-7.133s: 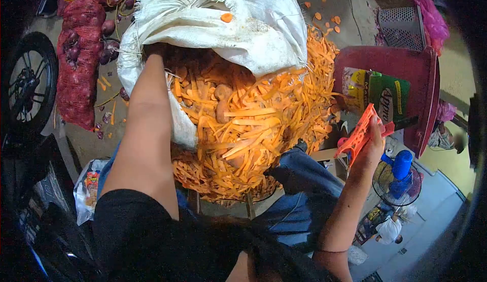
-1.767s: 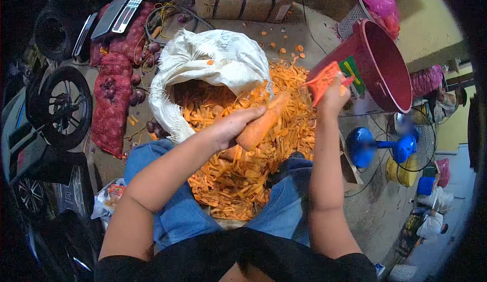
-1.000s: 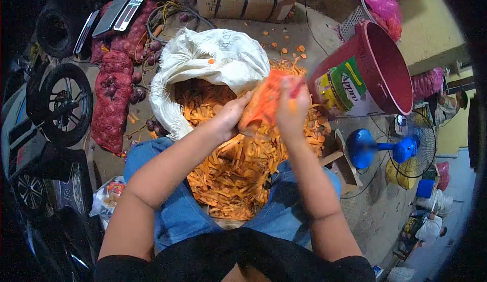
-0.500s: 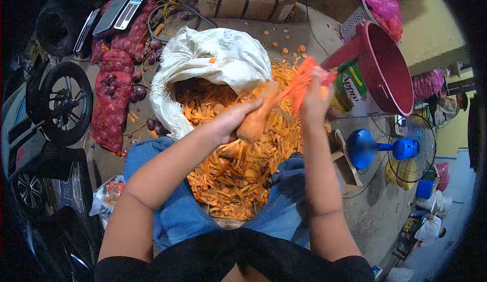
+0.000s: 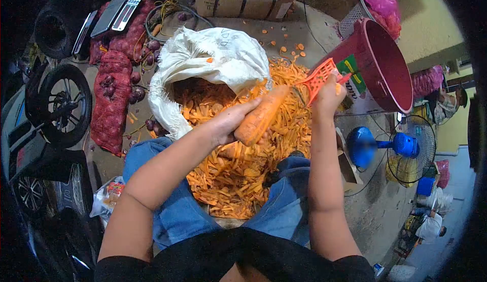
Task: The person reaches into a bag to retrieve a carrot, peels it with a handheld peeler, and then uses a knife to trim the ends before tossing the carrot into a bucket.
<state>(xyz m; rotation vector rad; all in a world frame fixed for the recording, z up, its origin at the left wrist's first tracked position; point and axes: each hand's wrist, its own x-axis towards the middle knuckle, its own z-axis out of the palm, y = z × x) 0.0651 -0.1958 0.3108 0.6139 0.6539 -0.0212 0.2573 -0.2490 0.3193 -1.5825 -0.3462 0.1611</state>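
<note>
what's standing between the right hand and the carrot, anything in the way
Only the peeler, which the right hand itself holds toward the carrot in the left hand. Nothing else visible stands between them; the peelings lie below.

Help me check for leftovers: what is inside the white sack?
Orange peelings show inside the mouth of the white sack. Its folded top covers the dark back, so what lies deeper cannot be seen.

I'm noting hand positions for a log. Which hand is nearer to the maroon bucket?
Right. The right hand, gripping a red slotted tool, is close by the labelled side of the maroon bucket. The left hand is farther off, holding a carrot above the peelings.
</note>
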